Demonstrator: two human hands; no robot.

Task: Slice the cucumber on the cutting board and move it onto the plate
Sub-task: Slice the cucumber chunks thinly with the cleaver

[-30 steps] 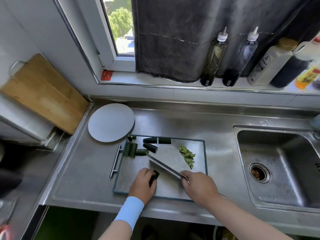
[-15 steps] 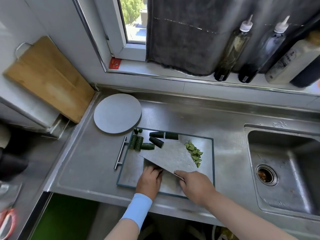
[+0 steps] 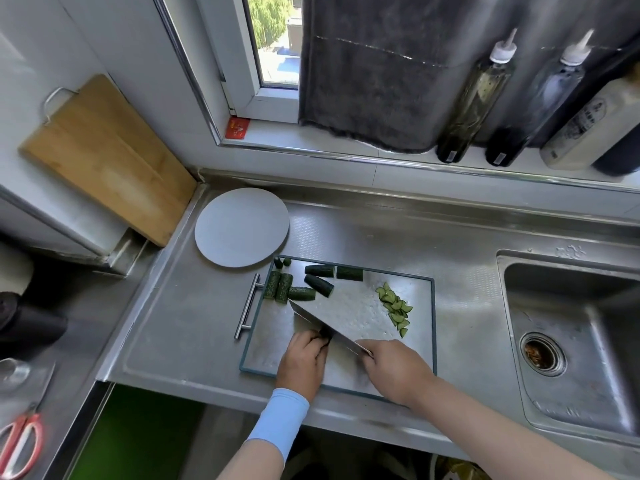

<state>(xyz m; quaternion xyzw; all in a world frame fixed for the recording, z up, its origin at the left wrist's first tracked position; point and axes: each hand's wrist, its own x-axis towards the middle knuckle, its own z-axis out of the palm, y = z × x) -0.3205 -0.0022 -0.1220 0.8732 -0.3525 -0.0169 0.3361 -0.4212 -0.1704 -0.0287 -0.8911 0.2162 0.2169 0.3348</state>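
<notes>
A steel cutting board (image 3: 266, 348) with a bar handle lies on the counter. Several dark green cucumber chunks (image 3: 301, 284) sit along its far left edge, and a row of thin slices (image 3: 396, 308) lies at its right. My right hand (image 3: 394, 370) grips the handle of a broad cleaver (image 3: 349, 308), blade tilted flat-side up. My left hand (image 3: 303, 362) holds a cucumber piece (image 3: 325, 336) under the blade; the piece is mostly hidden. The round grey plate (image 3: 240, 230) lies bare beyond the board's far left corner.
A sink (image 3: 568, 344) lies to the right. A wooden board (image 3: 104, 157) leans on the left wall. Bottles (image 3: 474, 98) stand on the window sill. Red-handled scissors (image 3: 20, 441) lie at bottom left. The counter's front edge runs just below my hands.
The cleaver has tilted from edge-down to flat-side up over the held piece. My left hand's fingers moved forward over the cucumber piece. The camera shifted closer and left.
</notes>
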